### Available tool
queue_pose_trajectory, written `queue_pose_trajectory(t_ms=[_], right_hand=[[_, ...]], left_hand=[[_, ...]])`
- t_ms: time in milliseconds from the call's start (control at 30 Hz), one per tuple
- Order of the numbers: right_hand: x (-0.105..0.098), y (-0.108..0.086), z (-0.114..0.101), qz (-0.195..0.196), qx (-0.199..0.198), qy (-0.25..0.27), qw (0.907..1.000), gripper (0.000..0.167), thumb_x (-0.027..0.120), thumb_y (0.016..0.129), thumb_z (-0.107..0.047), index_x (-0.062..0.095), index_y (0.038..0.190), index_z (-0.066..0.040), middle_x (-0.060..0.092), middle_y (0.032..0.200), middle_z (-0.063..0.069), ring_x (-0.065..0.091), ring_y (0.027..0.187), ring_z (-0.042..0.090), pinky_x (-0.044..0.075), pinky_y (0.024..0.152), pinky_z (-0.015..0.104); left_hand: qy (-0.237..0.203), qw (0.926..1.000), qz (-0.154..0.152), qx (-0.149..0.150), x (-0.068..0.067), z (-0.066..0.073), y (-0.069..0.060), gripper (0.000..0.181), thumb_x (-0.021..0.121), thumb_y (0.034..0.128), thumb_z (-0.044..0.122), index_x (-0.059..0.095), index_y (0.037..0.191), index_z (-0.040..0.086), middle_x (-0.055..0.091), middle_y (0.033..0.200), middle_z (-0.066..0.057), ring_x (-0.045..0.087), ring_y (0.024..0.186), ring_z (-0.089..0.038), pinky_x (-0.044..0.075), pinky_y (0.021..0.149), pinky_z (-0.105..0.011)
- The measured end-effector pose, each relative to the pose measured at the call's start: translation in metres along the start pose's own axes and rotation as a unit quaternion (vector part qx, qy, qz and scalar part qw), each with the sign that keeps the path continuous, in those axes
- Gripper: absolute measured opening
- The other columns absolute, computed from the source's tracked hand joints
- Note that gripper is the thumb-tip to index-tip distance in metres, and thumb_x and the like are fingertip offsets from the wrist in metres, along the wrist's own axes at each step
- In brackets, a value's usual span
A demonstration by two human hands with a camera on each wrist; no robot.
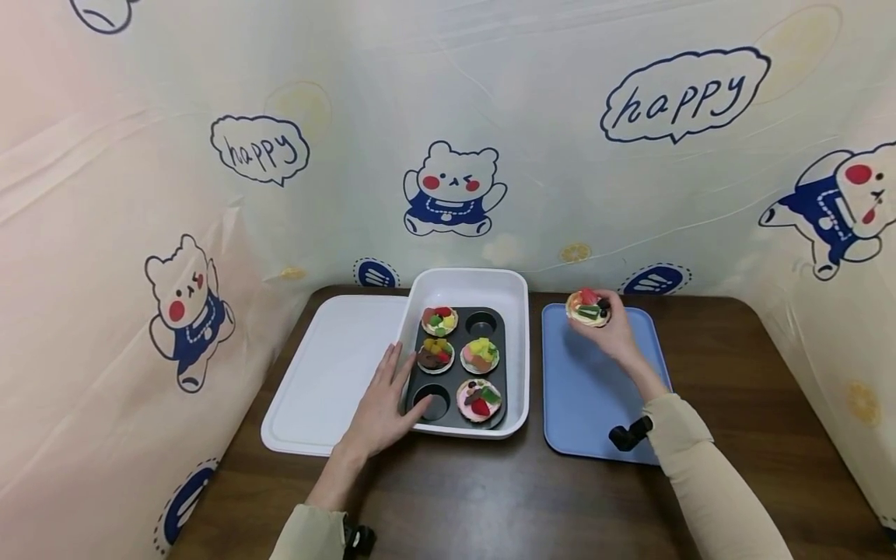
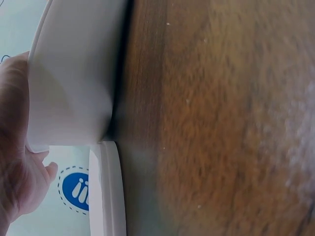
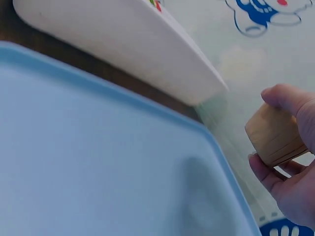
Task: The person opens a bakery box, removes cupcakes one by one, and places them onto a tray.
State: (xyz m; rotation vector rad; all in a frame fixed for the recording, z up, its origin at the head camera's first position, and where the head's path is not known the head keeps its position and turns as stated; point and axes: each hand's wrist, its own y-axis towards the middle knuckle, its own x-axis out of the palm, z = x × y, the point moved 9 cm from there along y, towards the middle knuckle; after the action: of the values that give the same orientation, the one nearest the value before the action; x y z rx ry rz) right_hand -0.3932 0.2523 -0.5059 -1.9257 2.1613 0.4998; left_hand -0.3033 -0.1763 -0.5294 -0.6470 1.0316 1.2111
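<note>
My right hand (image 1: 610, 330) holds a toy cupcake (image 1: 588, 309) above the far part of a blue tray (image 1: 595, 404). Its top carries red, green and dark pieces. In the right wrist view, fingers and thumb grip the cupcake's tan base (image 3: 275, 132). My left hand (image 1: 381, 408) rests with fingers spread on the left rim of a white bin (image 1: 518, 358). Inside the bin lies a dark muffin tin (image 1: 455, 381). Several decorated cupcakes (image 1: 479, 400) sit in its wells. The far right well (image 1: 481, 324) and near left well (image 1: 435, 402) show bare; my left thumb reaches toward the latter.
A white tray or lid (image 1: 322, 373) lies on the left, partly beneath or against the bin's left side. All stand on a brown wooden table (image 1: 476, 498). A printed curtain (image 1: 546, 155) hangs behind and along both sides.
</note>
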Motion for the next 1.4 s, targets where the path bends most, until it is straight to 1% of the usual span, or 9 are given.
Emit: queue_pose_trajectory(t_ms=[200, 300, 433, 533, 667, 800, 1067, 1200, 1400], right_hand=[[-0.023, -0.003, 0.013, 0.009, 0.023, -0.04, 0.9989, 0.08, 0.08, 0.097, -0.011, 0.033, 0.159, 0.01, 0.042, 0.159, 0.038, 0.045, 0.147, 0.049, 0.038, 0.126, 0.063], [-0.031, -0.003, 0.022, 0.009, 0.04, -0.059, 0.9974, 0.082, 0.08, 0.098, -0.015, 0.032, 0.16, 0.009, 0.043, 0.16, 0.038, 0.046, 0.147, 0.05, 0.04, 0.124, 0.064], [-0.041, -0.002, 0.035, 0.019, 0.061, -0.084, 0.9944, 0.083, 0.08, 0.098, -0.018, 0.033, 0.161, 0.006, 0.044, 0.161, 0.039, 0.047, 0.147, 0.052, 0.041, 0.123, 0.066], [-0.046, 0.0, 0.042, 0.03, 0.066, -0.097, 0.9926, 0.082, 0.08, 0.097, -0.018, 0.034, 0.16, 0.006, 0.045, 0.16, 0.039, 0.048, 0.147, 0.053, 0.04, 0.124, 0.066], [-0.049, 0.002, 0.047, 0.04, 0.066, -0.109, 0.9911, 0.08, 0.081, 0.095, -0.018, 0.037, 0.157, 0.007, 0.047, 0.158, 0.038, 0.049, 0.145, 0.053, 0.04, 0.123, 0.066], [-0.051, 0.001, 0.051, 0.043, 0.068, -0.12, 0.9895, 0.079, 0.08, 0.095, -0.019, 0.038, 0.156, 0.009, 0.048, 0.156, 0.04, 0.05, 0.143, 0.054, 0.041, 0.122, 0.068], [-0.052, -0.002, 0.061, 0.029, 0.084, -0.12, 0.9887, 0.081, 0.078, 0.1, -0.02, 0.033, 0.161, 0.01, 0.044, 0.159, 0.041, 0.048, 0.146, 0.055, 0.04, 0.125, 0.072], [-0.053, -0.004, 0.065, 0.029, 0.081, -0.118, 0.9893, 0.081, 0.077, 0.101, -0.021, 0.032, 0.161, 0.009, 0.044, 0.16, 0.041, 0.048, 0.146, 0.055, 0.041, 0.125, 0.072], [-0.052, -0.005, 0.067, 0.025, 0.067, -0.123, 0.9898, 0.079, 0.076, 0.102, -0.019, 0.033, 0.161, 0.01, 0.045, 0.16, 0.04, 0.048, 0.147, 0.055, 0.041, 0.125, 0.072]], left_hand=[[-0.001, 1.0, 0.003, -0.003, -0.003, 0.0, 0.001, 0.092, 0.068, 0.099, 0.059, 0.035, 0.173, 0.016, 0.013, 0.187, -0.011, 0.012, 0.175, -0.037, 0.036, 0.13, -0.07], [-0.001, 1.0, 0.006, -0.005, -0.005, -0.001, 0.002, 0.092, 0.07, 0.0986, 0.057, 0.036, 0.173, 0.016, 0.014, 0.187, -0.012, 0.012, 0.175, -0.037, 0.036, 0.13, -0.07], [-0.001, 1.0, 0.006, -0.003, -0.004, -0.001, 0.002, 0.091, 0.07, 0.0993, 0.056, 0.036, 0.173, 0.016, 0.013, 0.187, -0.012, 0.012, 0.174, -0.037, 0.037, 0.13, -0.071], [0.0, 1.0, 0.007, -0.002, -0.004, -0.002, 0.002, 0.091, 0.07, 0.0996, 0.056, 0.035, 0.173, 0.015, 0.013, 0.187, -0.011, 0.012, 0.175, -0.037, 0.036, 0.13, -0.07], [0.0, 1.0, 0.008, -0.004, -0.003, -0.003, 0.0, 0.091, 0.07, 0.0995, 0.057, 0.036, 0.173, 0.015, 0.012, 0.188, -0.01, 0.011, 0.175, -0.036, 0.036, 0.131, -0.069], [-0.004, 0.9999, 0.011, -0.004, -0.003, -0.003, -0.001, 0.09, 0.071, 0.0999, 0.056, 0.036, 0.173, 0.015, 0.013, 0.188, -0.01, 0.012, 0.175, -0.036, 0.035, 0.131, -0.07], [-0.006, 0.9999, 0.004, -0.008, 0.0, -0.001, -0.002, 0.09, 0.071, 0.1003, 0.056, 0.036, 0.173, 0.016, 0.012, 0.188, -0.009, 0.012, 0.175, -0.037, 0.036, 0.13, -0.07], [-0.007, 0.9999, 0.005, -0.007, 0.001, 0.0, -0.001, 0.09, 0.071, 0.1002, 0.055, 0.036, 0.173, 0.016, 0.011, 0.188, -0.009, 0.012, 0.175, -0.037, 0.036, 0.13, -0.071], [-0.003, 1.0, 0.008, -0.002, -0.001, 0.001, -0.001, 0.09, 0.071, 0.0999, 0.055, 0.037, 0.173, 0.015, 0.013, 0.188, -0.01, 0.013, 0.174, -0.037, 0.036, 0.131, -0.07]])
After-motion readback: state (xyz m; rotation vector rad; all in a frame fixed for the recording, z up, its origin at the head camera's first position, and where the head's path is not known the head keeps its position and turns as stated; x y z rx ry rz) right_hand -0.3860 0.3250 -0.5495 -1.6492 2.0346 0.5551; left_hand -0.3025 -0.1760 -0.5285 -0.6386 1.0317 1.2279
